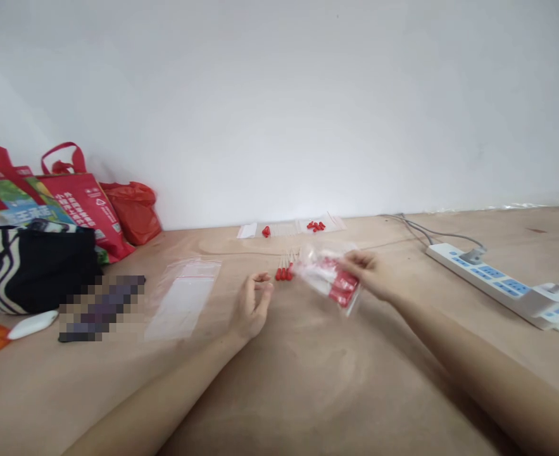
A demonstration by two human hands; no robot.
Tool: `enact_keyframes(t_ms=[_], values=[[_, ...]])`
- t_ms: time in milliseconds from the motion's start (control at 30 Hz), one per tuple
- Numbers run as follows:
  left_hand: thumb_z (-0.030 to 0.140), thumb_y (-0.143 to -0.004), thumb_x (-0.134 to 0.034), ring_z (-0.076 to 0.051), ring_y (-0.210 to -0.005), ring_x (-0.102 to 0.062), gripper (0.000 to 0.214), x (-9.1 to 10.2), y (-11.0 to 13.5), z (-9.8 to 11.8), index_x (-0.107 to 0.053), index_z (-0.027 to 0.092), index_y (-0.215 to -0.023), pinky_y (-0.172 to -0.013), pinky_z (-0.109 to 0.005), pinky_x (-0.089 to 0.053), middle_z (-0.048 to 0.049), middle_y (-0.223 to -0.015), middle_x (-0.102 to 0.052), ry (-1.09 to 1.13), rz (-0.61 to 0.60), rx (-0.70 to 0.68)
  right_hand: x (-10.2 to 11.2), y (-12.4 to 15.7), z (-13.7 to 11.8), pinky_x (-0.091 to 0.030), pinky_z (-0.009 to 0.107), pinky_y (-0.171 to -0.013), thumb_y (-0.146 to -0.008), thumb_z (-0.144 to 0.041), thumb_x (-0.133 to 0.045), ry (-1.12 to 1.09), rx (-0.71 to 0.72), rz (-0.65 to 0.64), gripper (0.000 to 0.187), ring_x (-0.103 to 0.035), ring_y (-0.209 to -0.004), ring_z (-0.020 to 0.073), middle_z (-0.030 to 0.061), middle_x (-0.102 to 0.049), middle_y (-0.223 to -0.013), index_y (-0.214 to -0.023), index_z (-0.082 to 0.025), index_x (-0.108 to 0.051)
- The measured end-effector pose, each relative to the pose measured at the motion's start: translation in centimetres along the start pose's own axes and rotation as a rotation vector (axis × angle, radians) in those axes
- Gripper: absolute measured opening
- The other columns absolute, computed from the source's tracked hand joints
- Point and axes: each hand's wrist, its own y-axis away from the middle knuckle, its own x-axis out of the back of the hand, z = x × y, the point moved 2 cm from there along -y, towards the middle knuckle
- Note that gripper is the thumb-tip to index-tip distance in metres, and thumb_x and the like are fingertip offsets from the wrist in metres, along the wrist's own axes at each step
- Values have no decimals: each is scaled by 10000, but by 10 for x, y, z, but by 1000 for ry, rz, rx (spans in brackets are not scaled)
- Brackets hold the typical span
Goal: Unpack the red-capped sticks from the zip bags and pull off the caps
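Pinching the edge of a clear plastic bag with red patches (pixel 327 277), the bare right hand (pixel 368 272) was placed right of centre, its thumb and fingers pressed together on the bag's right side. The bag was held above the light brown wooden tabletop (pixel 288 392) and was blurred, so whether the red was print or contents could not be told. To the left, the bare left hand (pixel 253 304) was held with its fingers loosely curled and its thumb spread apart from them. Between the hands, slightly farther off, several slim pale sticks with red ends (pixel 283 273) were laid side by side, close to the bag's left edge. At the far side, near the white wall (pixel 307 114), two small groups of red pieces were seen on clear plastic: a compact left cluster (pixel 266 232) and a scattered right cluster (pixel 316 226). Left of the left hand, flat clear plastic bags with a red line (pixel 184 297) were spread. Farther left, a black fabric bag with white stripes (pixel 51 266) was set in front of a red printed shopping bag (pixel 87 209). On the right, a long white power strip with blue sockets (pixel 490 278) was placed.
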Motion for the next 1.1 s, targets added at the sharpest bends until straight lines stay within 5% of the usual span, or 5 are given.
enact_keyframes(t_ms=[133, 267, 400, 733, 1100], values=[[296, -837, -378, -167, -843, -530, 177, 14, -4, 7, -461, 185, -947, -784, -324, -433, -64, -911, -556, 26, 206, -70, -65, 11, 12, -380, 218, -490, -536, -492, -681, -170, -183, -406, 375, -469, -457, 69, -28, -558, -514, -603, -139, -574], [267, -790, -471, -172, -847, -533, 97, 11, -4, 28, -538, 199, -804, -818, -325, -421, -44, -831, -575, -40, -168, -338, -93, 5, 20, -411, 220, -511, -549, -459, -694, -209, -259, -513, 366, -507, -491, 72, -19, -579, -559, -648, -125, -582], [325, -723, -567, -206, -1010, -491, 312, -2, 3, 34, -525, 206, -1009, -886, -339, -396, -82, -1086, -514, -54, -483, -384, -88, 4, 20, -487, 258, -585, -610, -379, -690, -358, -330, -454, 421, -576, -573, 94, -18, -598, -694, -937, -157, -543], [329, -784, -498, -171, -876, -520, 298, -16, 1, 31, -481, 184, -1044, -783, -317, -439, -59, -1004, -507, -143, -493, -215, -68, 44, 19, -532, 266, -614, -592, -205, -701, -407, -449, -365, 634, -620, -587, 126, -27, -603, -612, -1113, -125, -349], [99, -803, -431, -168, -979, -488, 238, -38, -31, 32, -620, 202, -905, -855, -319, -403, -61, -1060, -550, -282, -631, -671, -80, 47, 19, -476, 222, -435, -586, -192, -589, -291, -285, -194, 677, -540, -431, 94, -115, -530, -527, -1171, -168, -249]])
